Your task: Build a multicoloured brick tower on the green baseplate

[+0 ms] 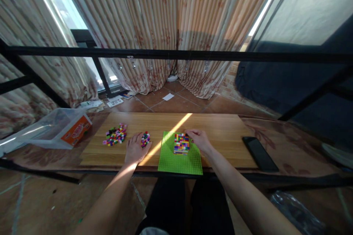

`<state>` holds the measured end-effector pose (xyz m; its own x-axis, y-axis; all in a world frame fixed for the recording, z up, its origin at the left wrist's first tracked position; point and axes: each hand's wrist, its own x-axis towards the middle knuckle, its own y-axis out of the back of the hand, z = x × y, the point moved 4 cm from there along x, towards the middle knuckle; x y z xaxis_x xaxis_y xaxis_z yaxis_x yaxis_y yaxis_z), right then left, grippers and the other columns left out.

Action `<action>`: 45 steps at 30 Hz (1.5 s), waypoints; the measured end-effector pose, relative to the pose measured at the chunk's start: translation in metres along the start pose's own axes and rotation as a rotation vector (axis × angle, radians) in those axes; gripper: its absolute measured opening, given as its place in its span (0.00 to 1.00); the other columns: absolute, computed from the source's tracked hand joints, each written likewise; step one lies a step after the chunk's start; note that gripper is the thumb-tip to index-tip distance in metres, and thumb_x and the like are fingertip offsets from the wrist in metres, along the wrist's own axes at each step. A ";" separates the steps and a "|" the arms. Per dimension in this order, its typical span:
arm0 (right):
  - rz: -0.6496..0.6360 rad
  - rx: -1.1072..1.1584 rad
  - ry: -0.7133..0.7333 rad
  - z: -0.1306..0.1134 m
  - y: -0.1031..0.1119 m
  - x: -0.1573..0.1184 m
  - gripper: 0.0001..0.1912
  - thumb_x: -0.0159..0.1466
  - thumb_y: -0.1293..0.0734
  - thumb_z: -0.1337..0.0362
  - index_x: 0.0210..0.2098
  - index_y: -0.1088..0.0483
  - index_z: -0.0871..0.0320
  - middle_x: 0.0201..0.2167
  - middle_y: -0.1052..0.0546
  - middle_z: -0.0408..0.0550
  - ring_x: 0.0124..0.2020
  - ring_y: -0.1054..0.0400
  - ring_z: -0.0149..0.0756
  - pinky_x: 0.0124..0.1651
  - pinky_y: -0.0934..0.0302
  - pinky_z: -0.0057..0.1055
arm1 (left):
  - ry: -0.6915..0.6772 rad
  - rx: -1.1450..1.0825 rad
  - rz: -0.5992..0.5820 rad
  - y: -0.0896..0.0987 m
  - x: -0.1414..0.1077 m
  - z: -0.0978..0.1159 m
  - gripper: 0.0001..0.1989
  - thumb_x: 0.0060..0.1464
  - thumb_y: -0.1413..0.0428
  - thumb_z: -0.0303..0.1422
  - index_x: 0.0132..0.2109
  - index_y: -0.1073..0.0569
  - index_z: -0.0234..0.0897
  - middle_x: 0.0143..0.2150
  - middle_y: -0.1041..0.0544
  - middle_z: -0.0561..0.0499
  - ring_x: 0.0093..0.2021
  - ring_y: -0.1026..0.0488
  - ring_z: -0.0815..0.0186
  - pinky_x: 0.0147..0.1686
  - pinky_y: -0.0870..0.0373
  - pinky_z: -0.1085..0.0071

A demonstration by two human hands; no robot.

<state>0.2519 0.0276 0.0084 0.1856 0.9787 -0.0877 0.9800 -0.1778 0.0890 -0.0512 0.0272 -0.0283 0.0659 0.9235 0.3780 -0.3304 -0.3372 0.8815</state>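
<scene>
My left hand (135, 149) lies on the wooden board with its fingers spread, cupped beside a small heap of coloured toy bricks (145, 139). At the far right corner of a multicoloured brick block (181, 144), my right hand (199, 139) has its thumb and fingertips pinched together. Whatever may be between those fingertips is too small to make out. The block is built up in layers on a green studded baseplate (180, 164). A larger pile of loose bricks (117, 134) sits to the left of my left hand.
A clear plastic bin (59, 126) with an orange label stands left of the wooden board (220, 125). Toward the right end rests a black phone (260, 153). A black metal bar (154, 54) crosses beyond the board, before patterned curtains (143, 11).
</scene>
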 end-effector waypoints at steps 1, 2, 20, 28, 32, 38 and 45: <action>-0.011 0.018 -0.017 0.002 -0.002 0.000 0.21 0.47 0.29 0.48 0.29 0.21 0.61 0.27 0.20 0.49 0.28 0.30 0.34 0.30 0.39 0.29 | 0.001 -0.001 -0.002 0.000 0.000 0.000 0.27 0.55 0.48 0.47 0.58 0.34 0.37 0.58 0.29 0.41 0.57 0.33 0.53 0.55 0.38 0.57; -0.019 0.026 -0.025 0.004 -0.004 0.000 0.21 0.47 0.29 0.48 0.28 0.21 0.61 0.26 0.20 0.49 0.27 0.30 0.34 0.29 0.39 0.29 | 0.003 -0.002 -0.004 0.000 0.000 0.000 0.28 0.55 0.48 0.46 0.58 0.34 0.37 0.58 0.29 0.41 0.57 0.33 0.53 0.55 0.38 0.58; -0.160 -0.036 0.076 0.012 -0.013 -0.006 0.20 0.53 0.31 0.48 0.29 0.21 0.59 0.28 0.20 0.49 0.32 0.28 0.37 0.37 0.36 0.32 | 0.039 0.003 -0.050 -0.003 0.000 0.003 0.28 0.55 0.49 0.47 0.58 0.35 0.38 0.59 0.31 0.41 0.58 0.35 0.51 0.57 0.42 0.57; -0.065 -0.017 0.061 -0.003 0.001 -0.015 0.29 0.56 0.36 0.41 0.40 0.23 0.59 0.38 0.20 0.52 0.36 0.28 0.38 0.32 0.35 0.30 | 0.056 -0.017 -0.066 0.001 0.001 0.007 0.27 0.55 0.49 0.45 0.59 0.35 0.39 0.58 0.30 0.41 0.60 0.36 0.52 0.59 0.43 0.56; 0.104 -0.132 0.204 -0.027 0.018 -0.032 0.23 0.59 0.36 0.45 0.38 0.23 0.59 0.38 0.21 0.53 0.36 0.29 0.39 0.35 0.34 0.33 | 0.051 -0.007 -0.052 0.003 0.001 0.008 0.27 0.55 0.49 0.45 0.59 0.35 0.37 0.59 0.31 0.40 0.60 0.37 0.52 0.58 0.43 0.55; -0.123 -0.398 0.518 -0.026 -0.020 -0.123 0.12 0.65 0.39 0.60 0.41 0.24 0.52 0.40 0.22 0.50 0.42 0.28 0.38 0.46 0.33 0.36 | 0.036 -0.021 -0.032 0.002 0.000 0.008 0.28 0.56 0.49 0.45 0.59 0.36 0.35 0.59 0.32 0.39 0.60 0.38 0.51 0.58 0.43 0.55; -0.279 -0.693 0.581 0.038 -0.072 -0.157 0.13 0.63 0.38 0.67 0.45 0.25 0.52 0.45 0.23 0.54 0.46 0.30 0.45 0.49 0.32 0.46 | 0.029 -0.031 -0.047 0.000 -0.002 0.006 0.28 0.56 0.49 0.46 0.59 0.36 0.36 0.59 0.32 0.39 0.59 0.37 0.51 0.58 0.43 0.55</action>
<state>0.1550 -0.1168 -0.0217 -0.2967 0.9078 0.2963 0.6884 -0.0117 0.7253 -0.0460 0.0246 -0.0274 0.0547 0.9433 0.3274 -0.3566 -0.2878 0.8888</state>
